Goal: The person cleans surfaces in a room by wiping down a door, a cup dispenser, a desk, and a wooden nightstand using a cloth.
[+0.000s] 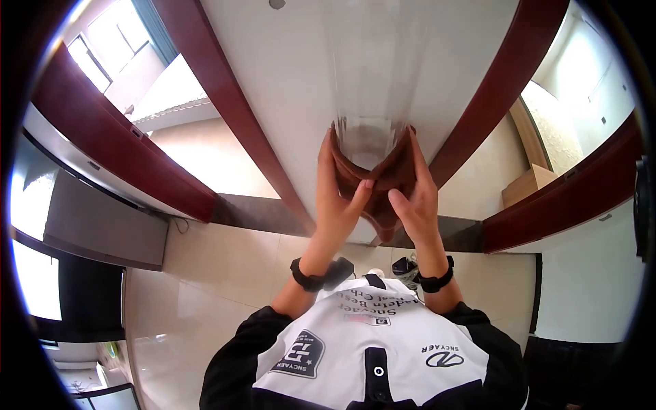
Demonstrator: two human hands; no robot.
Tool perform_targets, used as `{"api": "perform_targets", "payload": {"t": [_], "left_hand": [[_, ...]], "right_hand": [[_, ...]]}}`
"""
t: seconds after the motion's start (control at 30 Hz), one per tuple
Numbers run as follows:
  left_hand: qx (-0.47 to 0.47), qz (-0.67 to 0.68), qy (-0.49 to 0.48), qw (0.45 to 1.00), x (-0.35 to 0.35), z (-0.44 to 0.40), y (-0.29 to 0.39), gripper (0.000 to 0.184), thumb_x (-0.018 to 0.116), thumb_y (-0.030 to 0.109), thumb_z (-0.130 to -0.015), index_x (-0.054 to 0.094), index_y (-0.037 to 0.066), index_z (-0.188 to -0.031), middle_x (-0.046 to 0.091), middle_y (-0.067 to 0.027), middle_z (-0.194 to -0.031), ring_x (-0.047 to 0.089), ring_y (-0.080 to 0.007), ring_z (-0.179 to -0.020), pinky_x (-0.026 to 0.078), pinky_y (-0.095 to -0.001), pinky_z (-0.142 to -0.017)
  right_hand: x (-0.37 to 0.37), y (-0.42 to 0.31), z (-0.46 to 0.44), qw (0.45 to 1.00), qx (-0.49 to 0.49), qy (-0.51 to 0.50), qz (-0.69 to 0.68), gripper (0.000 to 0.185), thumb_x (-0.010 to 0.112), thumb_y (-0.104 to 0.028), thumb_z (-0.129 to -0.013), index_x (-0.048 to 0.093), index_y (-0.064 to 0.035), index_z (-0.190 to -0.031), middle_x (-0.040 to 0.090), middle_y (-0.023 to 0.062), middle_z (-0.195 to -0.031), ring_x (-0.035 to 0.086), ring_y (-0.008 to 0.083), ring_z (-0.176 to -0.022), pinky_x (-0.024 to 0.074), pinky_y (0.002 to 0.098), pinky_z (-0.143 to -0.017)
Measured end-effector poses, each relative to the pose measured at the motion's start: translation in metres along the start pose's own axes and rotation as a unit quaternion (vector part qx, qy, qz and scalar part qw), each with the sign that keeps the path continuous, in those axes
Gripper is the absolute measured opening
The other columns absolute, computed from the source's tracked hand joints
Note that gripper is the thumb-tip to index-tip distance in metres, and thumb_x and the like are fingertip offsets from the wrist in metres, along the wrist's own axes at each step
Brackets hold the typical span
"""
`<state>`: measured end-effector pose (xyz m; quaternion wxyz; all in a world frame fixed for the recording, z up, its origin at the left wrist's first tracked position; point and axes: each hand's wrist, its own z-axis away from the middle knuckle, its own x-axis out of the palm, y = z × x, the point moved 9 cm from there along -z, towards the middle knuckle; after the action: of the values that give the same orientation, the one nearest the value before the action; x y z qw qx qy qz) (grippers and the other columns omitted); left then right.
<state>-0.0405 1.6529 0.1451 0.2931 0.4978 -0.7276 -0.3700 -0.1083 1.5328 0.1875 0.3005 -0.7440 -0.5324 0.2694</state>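
- Left hand [332, 205]: clamped on the cloth, fingers along its outer left side, thumb lying across the near face
- Right hand [421, 199]: clamped on the same cloth from the right, its thumb near the left thumb, the two tips apart
- Cloth [387, 179]: brown, between the palms, curved around the near end of the cylinder, with a loose fold hanging below the thumbs
- Cylinder [370, 126]: clear, its near end set within the curve of the cloth, its length reaching away toward the upper edge of the view; whether any fingertip meets it directly cannot be told
- Wrists: a black band on each, left [307, 276] and right [437, 275]
- Shirt [372, 335]: white and black, with printed lettering, below the hands
- Surroundings: a pale wall [294, 82] beyond the cylinder, flanked by dark red frames [232, 96]; a bed [174, 96] seen through the left opening; glossy tiled floor [212, 273] beneath
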Motion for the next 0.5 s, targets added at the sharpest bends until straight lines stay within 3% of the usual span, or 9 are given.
{"api": "perform_targets", "payload": {"t": [0.1,0.2,0.43,0.5], "left_hand": [[0.027,0.007,-0.009,1.000,0.005,0.004,-0.011,0.076,0.056,0.005,-0.084,0.013,0.001,-0.146,0.028,-0.0136,-0.146,0.030,-0.0236,-0.134,0.025,-0.0359,-0.110],[0.036,-0.008,-0.015,0.999,0.009,0.008,-0.018,0.080,0.053,0.004,-0.083,0.007,0.002,-0.147,0.023,-0.0149,-0.147,0.025,-0.0253,-0.136,0.021,-0.0377,-0.111],[0.039,-0.023,-0.035,0.998,0.012,0.016,-0.021,0.081,0.051,0.005,-0.082,0.003,0.000,-0.147,0.017,-0.0167,-0.149,0.021,-0.0274,-0.138,0.018,-0.0391,-0.112],[0.018,0.010,-0.018,1.000,0.011,0.021,-0.026,0.082,0.056,0.009,-0.082,0.006,-0.001,-0.146,0.018,-0.0206,-0.149,0.019,-0.0319,-0.139,0.018,-0.0425,-0.112]], "right_hand": [[0.001,0.023,0.010,0.999,0.018,-0.003,-0.045,0.069,0.049,-0.009,-0.089,0.015,0.0025,-0.147,0.020,0.0170,-0.152,0.019,0.0260,-0.141,0.0158,0.0363,-0.113],[0.005,0.045,0.017,0.999,0.032,0.022,-0.017,0.069,0.050,-0.015,-0.092,0.012,0.0020,-0.147,0.018,0.0160,-0.153,0.017,0.0268,-0.141,0.0135,0.0378,-0.114],[0.005,0.067,0.033,0.998,0.053,0.038,-0.014,0.069,0.049,-0.013,-0.092,0.011,0.0013,-0.147,0.018,0.0151,-0.153,0.019,0.0256,-0.141,0.0160,0.0364,-0.114],[0.004,0.070,0.037,0.998,0.052,0.044,-0.015,0.068,0.050,-0.012,-0.092,0.012,0.0018,-0.147,0.021,0.0156,-0.152,0.021,0.0256,-0.140,0.0174,0.0364,-0.113]]}}
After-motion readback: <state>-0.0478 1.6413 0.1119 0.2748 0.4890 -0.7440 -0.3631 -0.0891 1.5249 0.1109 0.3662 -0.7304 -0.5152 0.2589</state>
